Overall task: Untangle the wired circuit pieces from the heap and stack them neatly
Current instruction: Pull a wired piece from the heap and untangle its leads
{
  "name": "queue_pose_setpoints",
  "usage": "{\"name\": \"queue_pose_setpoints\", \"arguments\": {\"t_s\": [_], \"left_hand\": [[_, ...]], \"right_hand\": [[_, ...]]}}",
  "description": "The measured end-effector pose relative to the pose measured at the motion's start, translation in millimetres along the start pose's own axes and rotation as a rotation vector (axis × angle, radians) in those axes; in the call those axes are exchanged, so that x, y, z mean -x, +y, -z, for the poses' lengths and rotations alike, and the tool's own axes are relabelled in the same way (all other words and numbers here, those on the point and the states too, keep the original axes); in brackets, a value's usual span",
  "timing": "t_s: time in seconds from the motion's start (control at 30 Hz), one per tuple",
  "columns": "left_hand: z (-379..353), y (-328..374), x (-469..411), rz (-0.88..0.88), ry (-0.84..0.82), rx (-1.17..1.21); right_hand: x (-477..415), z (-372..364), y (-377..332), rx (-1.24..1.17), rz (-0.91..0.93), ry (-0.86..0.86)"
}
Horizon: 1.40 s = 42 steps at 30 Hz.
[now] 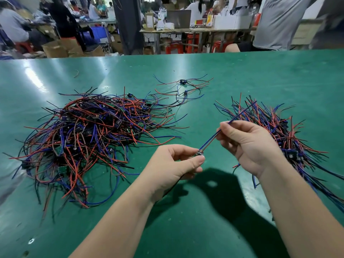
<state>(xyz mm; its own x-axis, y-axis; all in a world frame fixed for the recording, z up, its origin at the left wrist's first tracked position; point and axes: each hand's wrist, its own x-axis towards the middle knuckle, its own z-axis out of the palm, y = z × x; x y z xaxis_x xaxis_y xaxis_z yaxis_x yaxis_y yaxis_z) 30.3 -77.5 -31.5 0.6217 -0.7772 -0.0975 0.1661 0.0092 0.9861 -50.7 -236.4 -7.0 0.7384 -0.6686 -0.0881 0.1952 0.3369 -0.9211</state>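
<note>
A tangled heap (89, 138) of small circuit boards with red, blue and black wires lies on the left of the green table (242, 75). An aligned stack of such pieces (279, 131) lies at the right. My left hand (173, 164) pinches the small board of one wired piece (210, 140) above the table's middle. My right hand (245, 144) grips that piece's blue and red wires, whose ends stick out up and to the right past my fingers. A black wire hangs below my left hand.
Two separate wired pieces (183, 86) lie spread out farther back, between heap and stack. A short loose wire (76, 73) lies at the far left. Beyond the table's far edge are people, cardboard boxes, red stools and other work tables.
</note>
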Motion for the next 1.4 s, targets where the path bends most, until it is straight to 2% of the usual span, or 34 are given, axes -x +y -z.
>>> {"name": "queue_pose_setpoints", "arguments": {"t_s": [0.23,0.53,0.87,0.97,1.07,1.2,1.33,1.4], "left_hand": [[5,-3,0,0.011,-0.014,-0.197],[7,-5,-2,-0.025,0.016,-0.402],[12,-5,-2,-0.091,0.074,-0.572],[11,0,0,-0.002,0.018,-0.358],[10,12,0,0.112,-0.042,-0.046],[11,25,1,0.075,-0.094,0.365],[11,25,1,0.012,-0.032,0.538],[10,23,-1,0.040,0.026,0.534]], "right_hand": [[-10,19,-13,-0.114,0.074,0.169],[-7,18,-13,-0.205,0.124,0.213],[-5,13,-12,-0.175,0.130,0.250],[-7,15,-13,-0.178,0.131,0.161],[-11,15,-9,-0.119,0.017,0.082],[-5,10,2,0.103,-0.116,-0.104],[5,1,13,0.374,-0.027,-0.270],[11,-7,18,0.332,0.070,-0.376]]}}
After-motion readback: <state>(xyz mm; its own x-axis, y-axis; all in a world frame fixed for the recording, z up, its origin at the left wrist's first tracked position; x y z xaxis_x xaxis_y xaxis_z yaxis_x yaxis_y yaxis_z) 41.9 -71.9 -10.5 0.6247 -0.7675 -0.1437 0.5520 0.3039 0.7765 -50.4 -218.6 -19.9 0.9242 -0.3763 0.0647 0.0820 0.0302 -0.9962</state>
